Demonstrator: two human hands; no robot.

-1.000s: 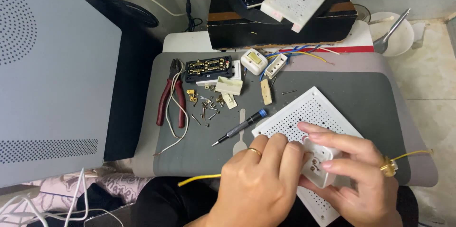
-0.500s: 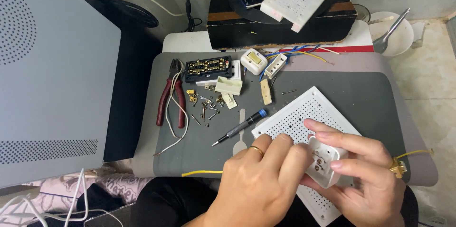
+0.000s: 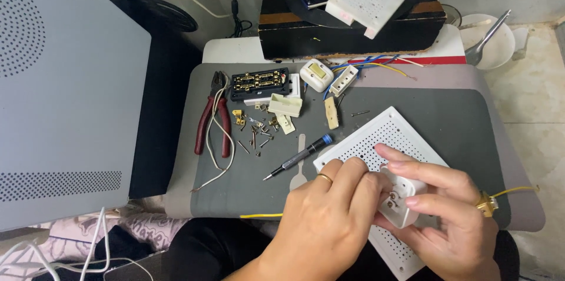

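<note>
Head view: both hands are meeting over the white perforated panel (image 3: 376, 140) lying on the grey mat (image 3: 412, 95). Right hand (image 3: 453, 222) is gripping a small white socket module (image 3: 400, 200), fingers curled closed around its edges, index finger lying across the top. Left hand (image 3: 329, 222) is pressing in from the other side, its fingers bunched together against the module's face, where two round holes are showing. Just beside the left hand, a small blue-capped screwdriver (image 3: 299, 156) is lying on the mat; red-handled pliers (image 3: 210, 119) are resting well apart.
</note>
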